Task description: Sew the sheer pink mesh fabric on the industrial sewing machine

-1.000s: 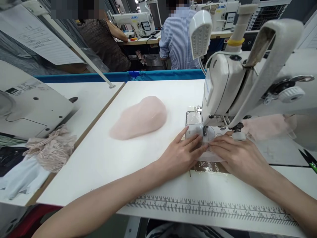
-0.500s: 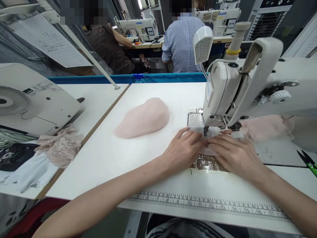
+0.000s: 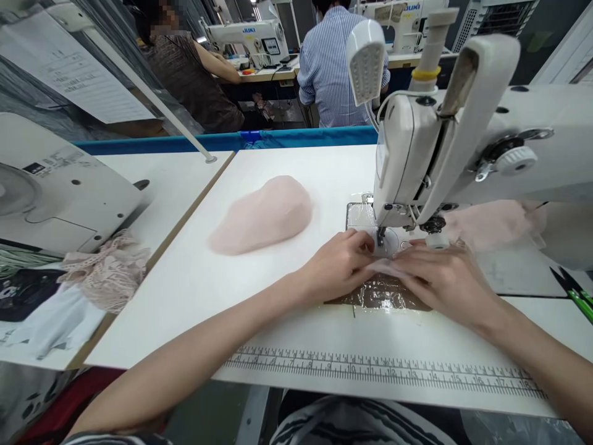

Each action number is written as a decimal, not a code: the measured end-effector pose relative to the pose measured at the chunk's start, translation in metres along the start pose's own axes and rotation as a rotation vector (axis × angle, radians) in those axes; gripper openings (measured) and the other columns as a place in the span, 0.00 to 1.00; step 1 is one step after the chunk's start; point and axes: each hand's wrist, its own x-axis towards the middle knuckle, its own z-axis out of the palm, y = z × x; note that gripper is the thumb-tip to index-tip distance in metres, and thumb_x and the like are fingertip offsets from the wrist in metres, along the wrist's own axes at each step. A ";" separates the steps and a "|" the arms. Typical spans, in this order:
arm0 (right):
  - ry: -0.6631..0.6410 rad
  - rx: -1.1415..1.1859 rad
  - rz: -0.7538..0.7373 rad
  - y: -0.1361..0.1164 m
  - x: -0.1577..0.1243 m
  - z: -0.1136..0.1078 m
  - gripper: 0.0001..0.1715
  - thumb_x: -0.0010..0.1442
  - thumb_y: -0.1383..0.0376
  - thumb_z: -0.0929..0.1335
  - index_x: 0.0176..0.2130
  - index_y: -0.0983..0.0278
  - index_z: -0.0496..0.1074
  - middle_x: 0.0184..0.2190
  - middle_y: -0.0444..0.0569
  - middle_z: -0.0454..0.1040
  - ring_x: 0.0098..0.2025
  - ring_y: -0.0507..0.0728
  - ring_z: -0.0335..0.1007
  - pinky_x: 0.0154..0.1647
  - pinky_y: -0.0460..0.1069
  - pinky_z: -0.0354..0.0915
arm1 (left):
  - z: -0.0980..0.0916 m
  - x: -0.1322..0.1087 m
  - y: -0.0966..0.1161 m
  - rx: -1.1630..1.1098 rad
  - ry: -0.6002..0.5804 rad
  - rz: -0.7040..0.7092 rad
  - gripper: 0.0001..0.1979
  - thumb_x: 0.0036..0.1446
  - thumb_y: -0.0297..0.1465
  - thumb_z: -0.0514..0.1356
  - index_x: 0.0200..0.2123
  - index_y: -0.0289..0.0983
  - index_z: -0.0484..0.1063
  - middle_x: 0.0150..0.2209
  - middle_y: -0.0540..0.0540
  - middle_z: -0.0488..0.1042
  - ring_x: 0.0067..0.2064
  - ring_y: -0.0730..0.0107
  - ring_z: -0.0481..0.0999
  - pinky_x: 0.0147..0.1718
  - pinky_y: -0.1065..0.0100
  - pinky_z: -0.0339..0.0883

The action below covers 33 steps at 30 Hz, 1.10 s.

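Observation:
A small piece of pale, sheer fabric (image 3: 385, 267) is stretched between my two hands, just in front of the presser foot (image 3: 380, 235) of a white sewing machine (image 3: 407, 154). My left hand (image 3: 340, 262) pinches its left end, fingers curled. At the other end my right hand (image 3: 442, 272) grips the fabric, fingers bent over it. The fingertips hide part of the cloth. Left of the machine, a pale pink cup-shaped fabric piece (image 3: 264, 216) lies flat on the white table (image 3: 287, 327). More pink fabric (image 3: 491, 225) rests behind my right hand, under the machine arm.
Green-handled scissors (image 3: 574, 293) lie at the right edge. A printed ruler (image 3: 370, 371) runs along the table front. At left are a bundle of beige cords (image 3: 104, 272), white cloth (image 3: 60, 318) and another machine (image 3: 60, 185). Two people (image 3: 333, 68) sit beyond the blue edge (image 3: 315, 136).
My hands have drawn the fabric slightly toward me, off the presser foot, and it now shows stretched between my fingers. The view has shifted a little. The pink cup-shaped piece stays put.

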 end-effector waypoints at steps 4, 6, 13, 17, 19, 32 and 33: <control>0.030 -0.118 -0.114 -0.008 0.001 -0.003 0.17 0.61 0.75 0.60 0.33 0.65 0.76 0.40 0.46 0.78 0.41 0.55 0.73 0.35 0.51 0.63 | 0.008 -0.014 0.016 0.270 0.113 0.126 0.13 0.67 0.31 0.51 0.47 0.35 0.73 0.44 0.42 0.72 0.46 0.61 0.69 0.46 0.59 0.66; 0.041 -0.129 -0.129 -0.010 0.001 -0.002 0.18 0.60 0.77 0.60 0.33 0.65 0.76 0.39 0.46 0.78 0.42 0.54 0.73 0.36 0.50 0.63 | 0.009 -0.019 0.021 0.327 0.118 0.156 0.13 0.66 0.29 0.52 0.48 0.34 0.72 0.49 0.42 0.72 0.50 0.61 0.69 0.50 0.60 0.64; 0.034 -0.125 -0.129 -0.010 0.000 -0.001 0.18 0.60 0.78 0.60 0.36 0.65 0.76 0.38 0.46 0.78 0.42 0.54 0.73 0.35 0.50 0.62 | 0.010 -0.024 0.021 0.408 0.034 0.146 0.15 0.66 0.29 0.51 0.53 0.33 0.69 0.52 0.39 0.71 0.55 0.62 0.69 0.55 0.59 0.61; 0.042 -0.139 -0.125 -0.009 -0.001 0.000 0.19 0.60 0.78 0.59 0.36 0.65 0.76 0.37 0.46 0.78 0.42 0.54 0.74 0.34 0.50 0.63 | 0.010 -0.023 0.018 0.397 0.021 0.119 0.15 0.66 0.29 0.51 0.53 0.35 0.69 0.53 0.41 0.71 0.56 0.64 0.69 0.56 0.58 0.58; 0.034 -0.148 -0.125 -0.007 -0.001 0.002 0.18 0.60 0.78 0.60 0.36 0.66 0.76 0.38 0.47 0.78 0.41 0.54 0.74 0.35 0.50 0.64 | 0.010 -0.021 0.014 0.392 0.018 0.107 0.15 0.67 0.30 0.50 0.53 0.36 0.69 0.53 0.41 0.70 0.56 0.64 0.68 0.57 0.57 0.57; 0.064 -0.248 -0.155 0.003 0.004 0.012 0.14 0.58 0.78 0.64 0.40 0.69 0.75 0.41 0.48 0.77 0.42 0.56 0.74 0.38 0.49 0.67 | 0.011 -0.013 -0.003 0.364 0.048 0.090 0.15 0.67 0.27 0.49 0.52 0.37 0.69 0.53 0.44 0.70 0.56 0.66 0.68 0.60 0.54 0.51; 0.061 -0.244 -0.158 0.003 0.003 0.012 0.14 0.58 0.78 0.64 0.40 0.69 0.75 0.42 0.47 0.77 0.42 0.56 0.74 0.39 0.49 0.67 | 0.010 -0.014 -0.002 0.356 0.059 0.099 0.15 0.67 0.26 0.49 0.52 0.36 0.70 0.52 0.44 0.71 0.55 0.67 0.69 0.60 0.54 0.52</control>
